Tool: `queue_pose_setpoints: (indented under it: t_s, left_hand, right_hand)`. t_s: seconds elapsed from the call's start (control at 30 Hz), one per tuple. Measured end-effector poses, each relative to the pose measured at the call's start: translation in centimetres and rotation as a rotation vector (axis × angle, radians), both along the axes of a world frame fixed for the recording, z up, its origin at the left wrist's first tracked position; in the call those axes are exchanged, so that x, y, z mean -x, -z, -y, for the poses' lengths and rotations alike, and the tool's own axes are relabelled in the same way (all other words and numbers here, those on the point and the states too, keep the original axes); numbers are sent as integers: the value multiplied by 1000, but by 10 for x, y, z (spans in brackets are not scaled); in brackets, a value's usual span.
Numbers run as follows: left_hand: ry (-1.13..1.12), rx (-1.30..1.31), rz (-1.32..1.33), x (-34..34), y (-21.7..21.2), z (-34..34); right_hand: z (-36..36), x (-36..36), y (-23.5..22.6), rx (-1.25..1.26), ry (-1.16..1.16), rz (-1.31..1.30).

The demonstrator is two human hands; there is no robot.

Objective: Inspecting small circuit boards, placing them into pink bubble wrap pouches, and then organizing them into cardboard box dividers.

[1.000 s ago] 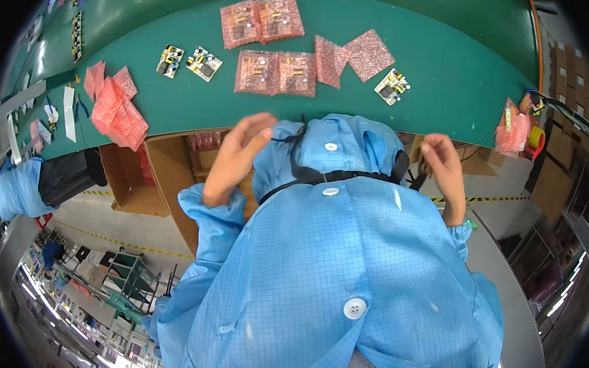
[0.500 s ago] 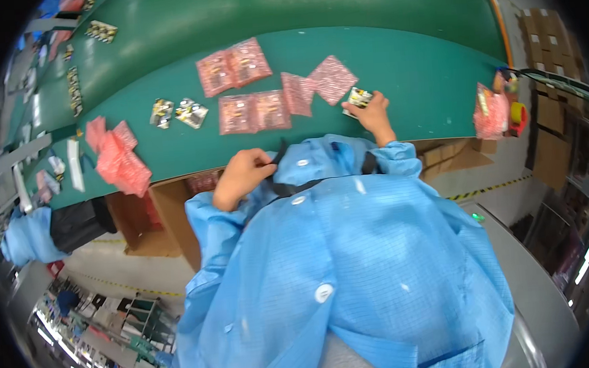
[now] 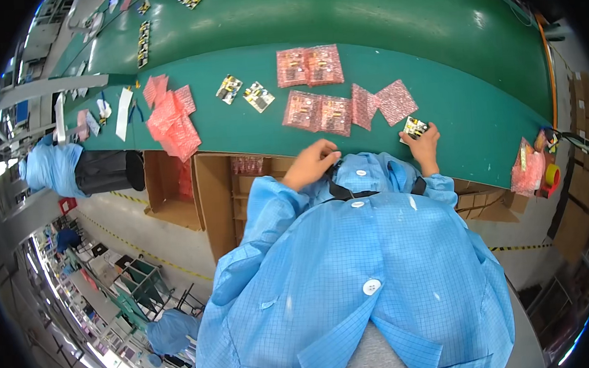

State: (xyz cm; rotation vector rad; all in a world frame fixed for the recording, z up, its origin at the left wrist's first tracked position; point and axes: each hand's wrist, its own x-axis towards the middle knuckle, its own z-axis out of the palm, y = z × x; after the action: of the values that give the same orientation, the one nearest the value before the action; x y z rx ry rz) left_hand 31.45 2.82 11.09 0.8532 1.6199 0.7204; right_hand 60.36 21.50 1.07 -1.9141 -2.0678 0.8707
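Note:
My right hand (image 3: 424, 149) grips a small circuit board (image 3: 413, 129) with white, yellow and black parts, low over the green table near its front edge. Just beyond it lie two flat pink bubble-wrap bags, the nearer to me being a square one (image 3: 397, 102). My left hand (image 3: 313, 164) is at the table's front edge, fingers curled together beside a black strap (image 3: 341, 191); what they pinch, if anything, is hidden. Ahead of it are bagged boards in pink bubble wrap (image 3: 317, 113), with another bagged pair (image 3: 309, 66) behind. Two bare boards, one of them (image 3: 259, 97) tilted, lie to the left.
Crumpled pink bubble bags (image 3: 175, 124) lie left, beside blue-handled pliers (image 3: 136, 113). At the right end sit a pink bag (image 3: 527, 168) and a yellow tape roll (image 3: 552, 176). Cardboard boxes (image 3: 216, 202) stand below the front edge. A person in blue (image 3: 54, 165) is at far left.
My view has swung, so the table and its things appear farther right. My right hand keeps its grip on the board. My left hand has come slightly closer to the bagged boards.

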Motion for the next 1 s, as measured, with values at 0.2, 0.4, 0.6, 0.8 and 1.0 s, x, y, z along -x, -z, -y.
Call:
queue_pose_setpoints:
  t_s: [0.2, 0.4, 0.6, 0.8, 1.0]
  left_hand:
    - [-590, 35, 158, 20, 25, 15]
    - [-751, -146, -295, 81, 100, 20]
    - [-905, -104, -587, 102, 127, -9]
    - [-964, 325, -856, 122, 116, -51]
    - [-950, -206, -1084, 57, 102, -59]
  right_hand:
    - [-7, -23, 19, -11, -74, -73]
    - [-6, -5, 15, -21, 37, 70]
    - [0, -2, 3, -6, 89, 65]
    - [4, -9, 18, -42, 14, 99]
    - [2, 37, -11, -232, 37, 176]
